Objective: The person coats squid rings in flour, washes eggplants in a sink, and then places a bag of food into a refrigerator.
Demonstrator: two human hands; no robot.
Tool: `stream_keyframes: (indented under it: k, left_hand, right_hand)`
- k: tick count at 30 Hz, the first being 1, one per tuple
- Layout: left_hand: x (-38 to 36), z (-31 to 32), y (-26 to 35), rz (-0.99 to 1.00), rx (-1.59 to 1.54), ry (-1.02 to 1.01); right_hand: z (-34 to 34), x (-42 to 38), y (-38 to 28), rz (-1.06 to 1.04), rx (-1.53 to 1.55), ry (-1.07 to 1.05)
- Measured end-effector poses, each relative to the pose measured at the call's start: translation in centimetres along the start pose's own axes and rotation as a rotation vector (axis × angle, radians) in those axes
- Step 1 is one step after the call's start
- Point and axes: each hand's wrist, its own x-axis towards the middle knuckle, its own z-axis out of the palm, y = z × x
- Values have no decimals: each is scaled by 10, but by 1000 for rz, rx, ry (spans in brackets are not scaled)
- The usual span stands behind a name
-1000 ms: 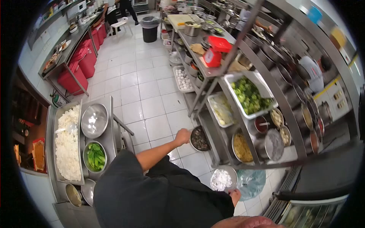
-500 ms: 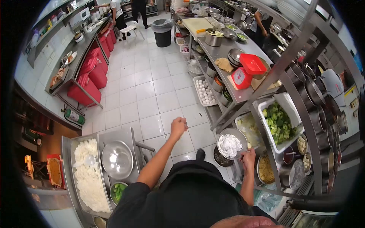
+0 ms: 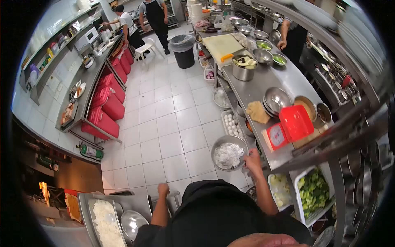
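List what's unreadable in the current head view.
All head view:
- Left hand: fingers turned away; can't tell if it holds anything.
- Bowl's white contents: too little detail to identify.
- Scale dial: markings too small.
- Rice: near end cut off by lower edge.

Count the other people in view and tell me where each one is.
3: one person at the left counter, another person beside the white chair, a third person beyond the steel table at right. More may be hidden.
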Motion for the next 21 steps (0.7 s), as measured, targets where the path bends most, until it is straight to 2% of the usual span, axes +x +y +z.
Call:
stream_keyframes:
  k: [1,2,4,7,11,13,15,16,17,18,19,20,21]
  left_hand:
    - [-3,24,-12,16,31,-40]
    - [-1,65,-22,-96,-19,165]
    - [-26,79,-28,100,38,41]
    - [-46,78,-23,-135,-229,-77]
    - [4,38,-45,-284,-345,-54]
    - [56,10,-65,-289,-338,15]
    - [139,-18,-93,-251,-274,121]
    - [192,-31,-109,-94,24,229]
    - [247,-54,-118,-305,-191,266]
    - [292,-104,-114,-367,-290,301]
    - [346,-133,-117,-333,-293,531]
    - [387,-189,-110,-229,-301,531]
    - [429,-234,-98,-177,-368,654]
  right_hand:
    - [18,24,-16,-22,-15,-40]
    - [37,49,-32,-43,-27,-79]
    - [73,93,-61,-79,-72,-179]
    - [130,145,-116,-73,-48,-266]
    - [199,203,-182,-48,-64,-260]
    - [225,236,-194,-57,-50,-223]
    - [244,261,-229,-50,-70,-186]
    - [251,276,-239,-50,-70,-158]
    - [256,290,-247,-45,-67,-130]
    - [259,306,-255,-52,-94,-112]
    - [261,320,-263,-51,-75,-95]
    - [262,335,-272,-51,-54,-74]
    - [263,350,-280,-50,-31,-49]
